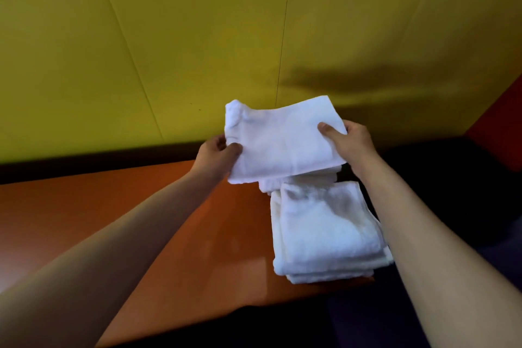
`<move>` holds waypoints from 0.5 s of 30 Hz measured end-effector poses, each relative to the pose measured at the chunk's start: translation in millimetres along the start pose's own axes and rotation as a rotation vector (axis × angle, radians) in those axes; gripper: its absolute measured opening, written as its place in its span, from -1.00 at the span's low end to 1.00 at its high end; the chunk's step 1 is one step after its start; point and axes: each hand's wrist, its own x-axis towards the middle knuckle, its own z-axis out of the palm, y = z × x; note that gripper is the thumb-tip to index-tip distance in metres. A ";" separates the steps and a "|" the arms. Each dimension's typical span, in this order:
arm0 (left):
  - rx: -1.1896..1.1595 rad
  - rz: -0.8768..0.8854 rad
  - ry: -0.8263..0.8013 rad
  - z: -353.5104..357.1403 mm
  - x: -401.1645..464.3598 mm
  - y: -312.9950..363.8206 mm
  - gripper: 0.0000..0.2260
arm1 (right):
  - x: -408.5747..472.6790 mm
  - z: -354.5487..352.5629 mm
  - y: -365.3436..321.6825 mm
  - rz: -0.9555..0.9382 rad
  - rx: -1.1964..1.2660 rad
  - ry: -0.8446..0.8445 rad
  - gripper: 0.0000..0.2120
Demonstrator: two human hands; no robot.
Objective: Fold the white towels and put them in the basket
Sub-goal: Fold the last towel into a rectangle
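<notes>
From the head camera, a soft white terry towel (pixel 282 144), folded into a rough rectangle with a puckered left hem, is held in the air above the far edge of a smooth, glossy orange table (pixel 141 220). The left hand (pixel 217 155) pinches its left edge between thumb and curled fingers; the right hand (pixel 348 144) grips the right edge, thumb on top. Below, near the table's right edge, lies a stack of folded white towels (pixel 324 232), plush and square-cornered. Behind rises a matte yellow panelled wall (pixel 169 37).
</notes>
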 end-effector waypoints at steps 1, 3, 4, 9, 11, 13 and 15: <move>0.023 0.015 0.000 9.0 11.1 0.0 -0.58 | 12.1 -3.6 3.7 -0.010 -0.026 0.025 -0.82; 0.089 0.048 0.013 26.1 31.4 -2.2 -0.58 | 34.3 -10.9 12.8 -0.015 -0.087 0.078 -0.78; 0.125 0.062 0.014 33.0 39.5 -5.4 -0.53 | 43.7 -13.7 18.5 -0.012 -0.130 0.100 -0.76; 0.511 0.208 -0.162 61.5 55.2 -45.2 -0.47 | 57.9 -9.1 63.6 -0.036 -0.710 0.077 -0.42; 0.658 0.206 -0.205 71.4 55.6 -57.7 -0.57 | 52.7 0.5 78.8 -0.079 -0.862 -0.048 -0.51; 0.708 0.207 -0.175 77.2 55.8 -60.5 -0.59 | 50.7 5.3 86.8 -0.048 -0.848 -0.152 -0.61; 0.741 0.212 -0.157 78.6 54.9 -58.7 -0.59 | 52.1 2.6 86.9 -0.023 -0.809 -0.173 -0.62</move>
